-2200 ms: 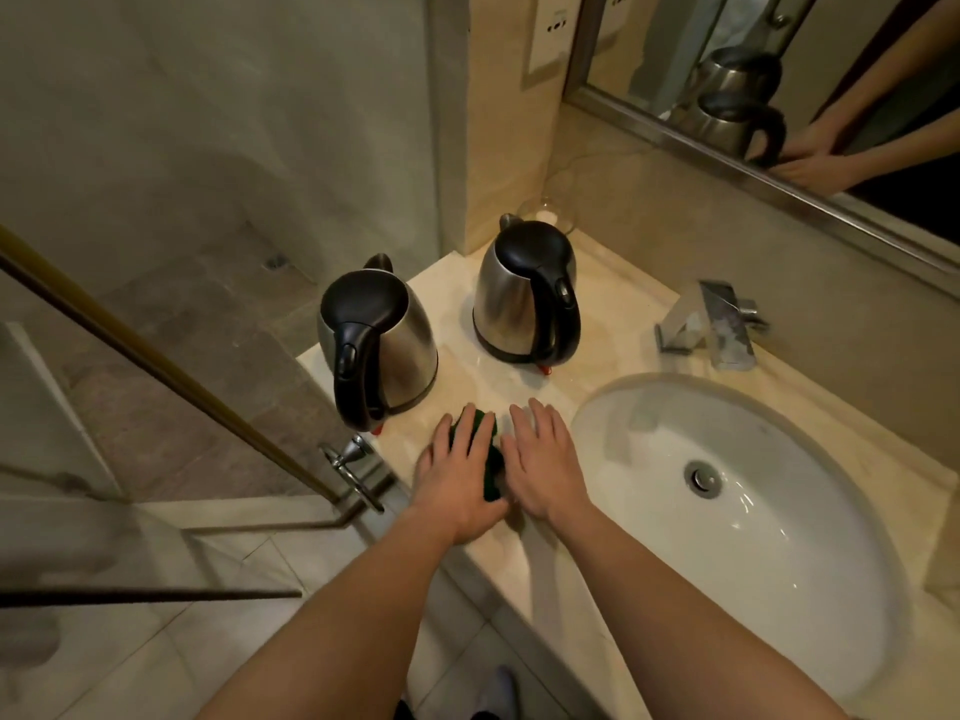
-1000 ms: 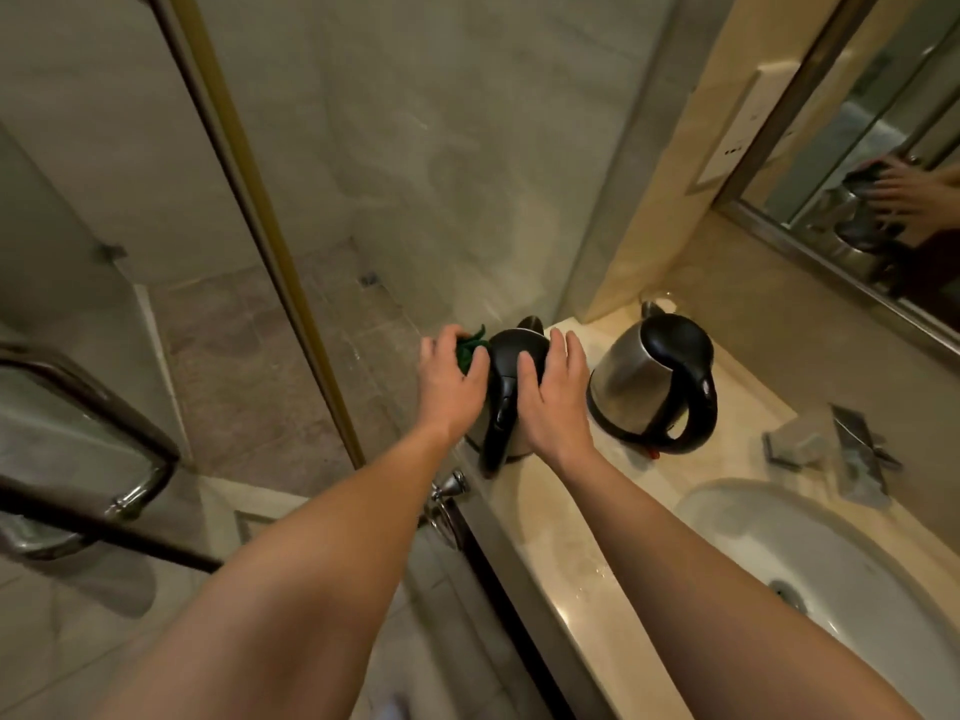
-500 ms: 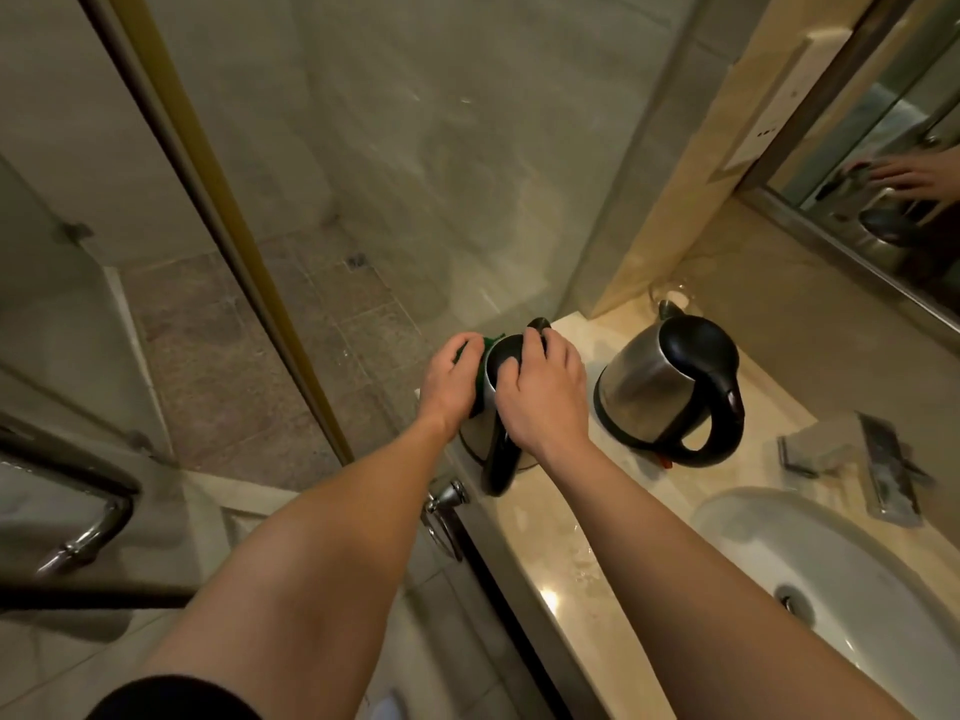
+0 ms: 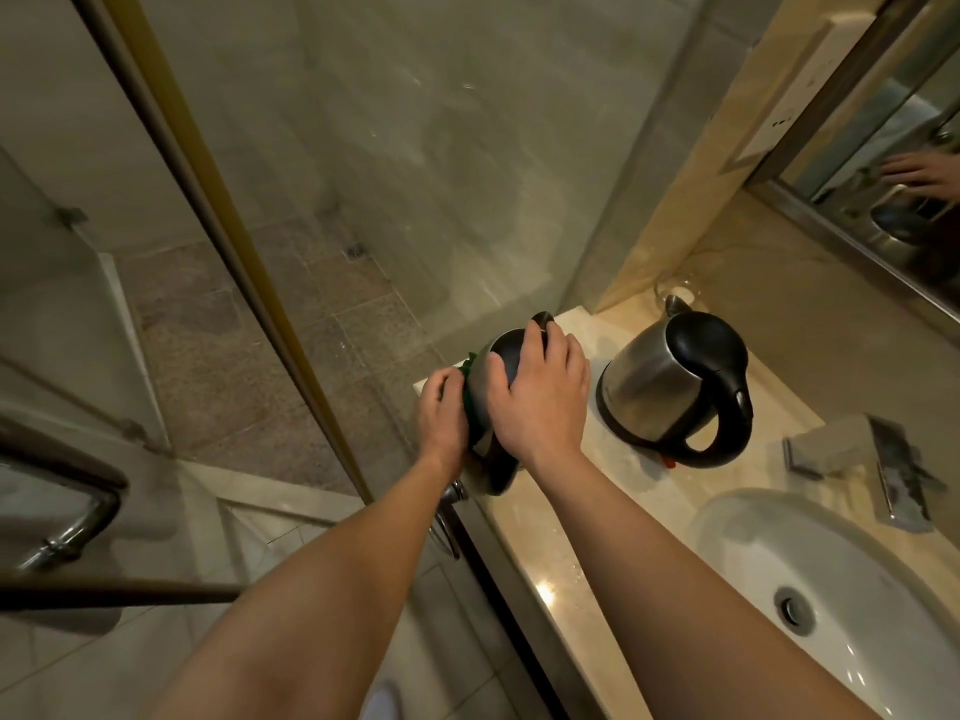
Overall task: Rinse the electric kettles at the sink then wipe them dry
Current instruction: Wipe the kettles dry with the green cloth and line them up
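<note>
Two steel electric kettles with black lids and handles stand on the marble counter [image 4: 524,543]. The left kettle [image 4: 485,384] sits at the counter's far left corner, mostly covered by my hands. My right hand [image 4: 540,392] lies curled over its black lid and holds it. My left hand [image 4: 441,415] presses a green cloth [image 4: 469,367] against the kettle's left side, fingers curled round the cloth; only a green edge shows. The right kettle [image 4: 670,387] stands untouched beside it, handle toward the white sink [image 4: 841,589].
A chrome faucet [image 4: 878,465] stands behind the sink. A glass shower partition with a brass-coloured frame [image 4: 244,246] borders the counter's left end. A mirror [image 4: 893,163] on the right wall reflects my hand and a kettle. A door handle [image 4: 449,517] sits below the counter corner.
Both hands left the counter with the green cloth and went to the left kettle. The right hand moved onto its lid, and the left hand slid the cloth down its left side.
</note>
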The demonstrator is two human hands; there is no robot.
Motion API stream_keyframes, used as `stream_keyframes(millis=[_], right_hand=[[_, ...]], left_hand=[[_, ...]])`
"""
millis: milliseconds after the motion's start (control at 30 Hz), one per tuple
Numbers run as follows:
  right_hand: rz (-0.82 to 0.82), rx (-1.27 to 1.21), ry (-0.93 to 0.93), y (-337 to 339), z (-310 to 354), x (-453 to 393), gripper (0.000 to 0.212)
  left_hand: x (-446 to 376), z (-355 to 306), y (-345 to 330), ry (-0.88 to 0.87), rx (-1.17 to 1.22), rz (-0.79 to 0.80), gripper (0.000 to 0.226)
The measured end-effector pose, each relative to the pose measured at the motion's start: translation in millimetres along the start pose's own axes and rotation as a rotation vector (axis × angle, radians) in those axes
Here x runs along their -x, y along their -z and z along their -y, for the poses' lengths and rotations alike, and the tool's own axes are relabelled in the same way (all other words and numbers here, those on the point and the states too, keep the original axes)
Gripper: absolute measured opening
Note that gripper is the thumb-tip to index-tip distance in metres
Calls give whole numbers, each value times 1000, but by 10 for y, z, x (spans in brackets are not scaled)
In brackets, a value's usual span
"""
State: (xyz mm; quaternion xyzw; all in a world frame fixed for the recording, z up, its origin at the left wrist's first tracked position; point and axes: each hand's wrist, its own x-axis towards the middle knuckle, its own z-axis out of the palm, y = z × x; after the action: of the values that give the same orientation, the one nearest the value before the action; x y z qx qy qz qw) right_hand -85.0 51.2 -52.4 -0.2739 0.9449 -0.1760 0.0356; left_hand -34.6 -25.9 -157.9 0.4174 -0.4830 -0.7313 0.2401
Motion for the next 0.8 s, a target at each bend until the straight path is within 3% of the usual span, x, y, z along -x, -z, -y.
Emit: stream_keyframes(millis=[133, 333, 600, 800], right_hand=[[-7, 3, -1, -7, -8, -3, 68], [-38, 1, 4, -35, -14, -8, 66], [-54, -4, 8, -54, -23, -14, 65], [-49, -4, 10, -38, -30, -3, 64]], left_hand=[[75, -45, -70, -147, 39, -14, 14], [-58, -396, -188, -304, -90, 71, 24], [-279, -422, -141, -161, -94, 156, 18], [-198, -107, -25, -19, -30, 61, 21]])
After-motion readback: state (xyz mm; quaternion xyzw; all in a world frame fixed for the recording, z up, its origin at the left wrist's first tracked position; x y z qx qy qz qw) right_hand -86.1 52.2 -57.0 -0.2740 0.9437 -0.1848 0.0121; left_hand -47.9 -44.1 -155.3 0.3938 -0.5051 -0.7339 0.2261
